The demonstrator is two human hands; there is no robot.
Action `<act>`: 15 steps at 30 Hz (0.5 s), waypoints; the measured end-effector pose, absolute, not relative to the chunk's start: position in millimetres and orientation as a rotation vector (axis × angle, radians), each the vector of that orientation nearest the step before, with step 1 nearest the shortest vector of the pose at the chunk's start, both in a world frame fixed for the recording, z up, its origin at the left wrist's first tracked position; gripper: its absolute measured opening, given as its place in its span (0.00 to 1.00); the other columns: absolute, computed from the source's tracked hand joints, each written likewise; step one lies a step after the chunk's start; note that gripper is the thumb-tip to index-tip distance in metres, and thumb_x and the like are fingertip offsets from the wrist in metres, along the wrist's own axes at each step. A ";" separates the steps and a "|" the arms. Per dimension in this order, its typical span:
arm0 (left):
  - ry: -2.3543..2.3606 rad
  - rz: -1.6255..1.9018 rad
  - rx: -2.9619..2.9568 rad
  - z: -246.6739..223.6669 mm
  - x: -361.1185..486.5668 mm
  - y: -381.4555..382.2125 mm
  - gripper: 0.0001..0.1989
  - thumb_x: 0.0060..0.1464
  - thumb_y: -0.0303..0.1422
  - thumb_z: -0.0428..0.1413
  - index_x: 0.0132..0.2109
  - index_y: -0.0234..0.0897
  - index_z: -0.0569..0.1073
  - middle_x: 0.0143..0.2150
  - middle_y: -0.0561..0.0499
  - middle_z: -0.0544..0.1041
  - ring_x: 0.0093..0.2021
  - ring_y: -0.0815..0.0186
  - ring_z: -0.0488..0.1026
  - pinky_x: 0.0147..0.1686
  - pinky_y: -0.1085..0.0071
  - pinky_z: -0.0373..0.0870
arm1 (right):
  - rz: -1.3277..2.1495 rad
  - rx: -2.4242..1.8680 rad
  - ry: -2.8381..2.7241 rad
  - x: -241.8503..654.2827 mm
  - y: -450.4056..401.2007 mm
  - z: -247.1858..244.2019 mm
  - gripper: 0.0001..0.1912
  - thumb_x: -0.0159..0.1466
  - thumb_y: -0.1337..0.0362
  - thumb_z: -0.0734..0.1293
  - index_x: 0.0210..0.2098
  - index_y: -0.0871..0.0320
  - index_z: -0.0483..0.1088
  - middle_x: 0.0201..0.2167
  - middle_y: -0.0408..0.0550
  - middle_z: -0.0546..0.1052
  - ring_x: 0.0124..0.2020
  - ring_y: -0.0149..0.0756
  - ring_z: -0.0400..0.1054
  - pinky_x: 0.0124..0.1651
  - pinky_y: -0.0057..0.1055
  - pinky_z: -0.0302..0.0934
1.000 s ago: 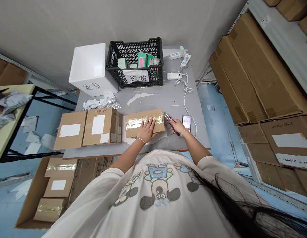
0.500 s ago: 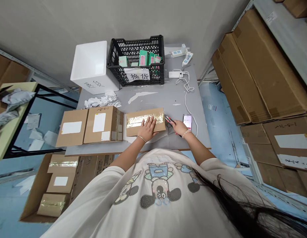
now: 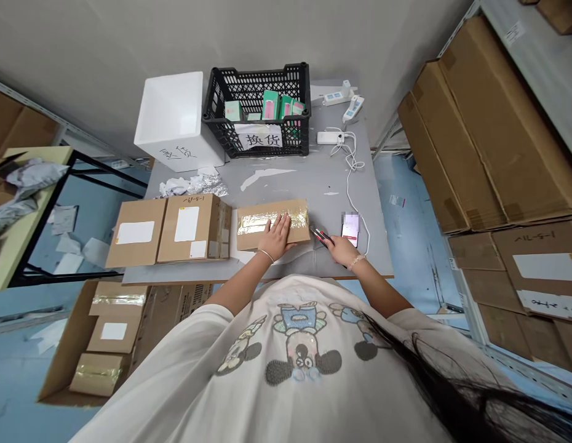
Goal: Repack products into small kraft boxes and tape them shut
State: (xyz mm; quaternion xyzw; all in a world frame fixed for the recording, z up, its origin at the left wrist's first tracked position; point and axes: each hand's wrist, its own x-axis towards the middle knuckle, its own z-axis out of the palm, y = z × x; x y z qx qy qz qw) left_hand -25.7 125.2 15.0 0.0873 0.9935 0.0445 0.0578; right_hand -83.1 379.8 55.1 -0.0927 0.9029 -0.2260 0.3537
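A taped brown cardboard box (image 3: 249,229) lies near the table's front edge, with shiny tape along its top. My left hand (image 3: 277,237) rests flat across its right half, fingers stretched out. In my right hand (image 3: 341,251) is a slim black and red box cutter (image 3: 321,235), its tip pointing toward the box's right end and a little apart from it. A phone (image 3: 350,231) with a lit screen lies right beside that hand. My right fingers are wrapped round the cutter's handle, which is partly hidden.
Two labelled cartons (image 3: 186,229) stand at left. Behind are a white foam box (image 3: 168,117), a black crate (image 3: 295,138) holding green boxes, crumpled plastic (image 3: 194,184) and power strips (image 3: 329,138) with a trailing white cable. Large cartons (image 3: 489,123) fill a right-hand shelf; an open carton (image 3: 64,369) stands at lower left.
My right hand with the box cutter has drawn back slightly from the box, toward me and to the right. My left hand stays on the box. The view has shifted a little.
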 end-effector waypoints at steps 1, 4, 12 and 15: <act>3.012 0.135 0.267 15.1 -25.2 125.2 0.43 0.63 0.50 0.44 0.72 0.25 0.39 0.73 0.35 0.43 0.73 0.52 0.36 0.68 0.49 0.35 | -0.634 -0.197 2.300 -81.0 381.4 53.3 0.21 0.72 0.51 0.53 0.45 0.58 0.71 0.26 0.46 0.76 0.18 0.31 0.68 0.25 0.26 0.57; 3.017 0.143 0.278 15.3 -23.6 124.8 0.43 0.63 0.50 0.43 0.72 0.25 0.40 0.73 0.35 0.44 0.73 0.52 0.36 0.68 0.49 0.35 | -0.797 -0.049 2.238 -78.2 382.0 50.8 0.21 0.72 0.52 0.52 0.46 0.57 0.70 0.24 0.44 0.74 0.18 0.31 0.68 0.23 0.25 0.57; 3.017 0.161 0.270 16.9 -22.2 125.4 0.45 0.62 0.52 0.45 0.72 0.25 0.39 0.73 0.34 0.44 0.73 0.51 0.38 0.68 0.49 0.35 | -0.482 -0.240 2.561 -89.9 360.3 64.8 0.20 0.72 0.54 0.54 0.44 0.59 0.72 0.36 0.53 0.79 0.38 0.40 0.74 0.36 0.28 0.60; 3.014 0.158 0.270 17.4 -22.7 125.8 0.43 0.62 0.50 0.44 0.72 0.25 0.39 0.73 0.35 0.44 0.73 0.51 0.38 0.68 0.49 0.36 | -0.318 -0.279 2.616 -92.4 353.0 72.8 0.23 0.72 0.52 0.53 0.46 0.61 0.72 0.39 0.58 0.79 0.42 0.44 0.74 0.40 0.30 0.60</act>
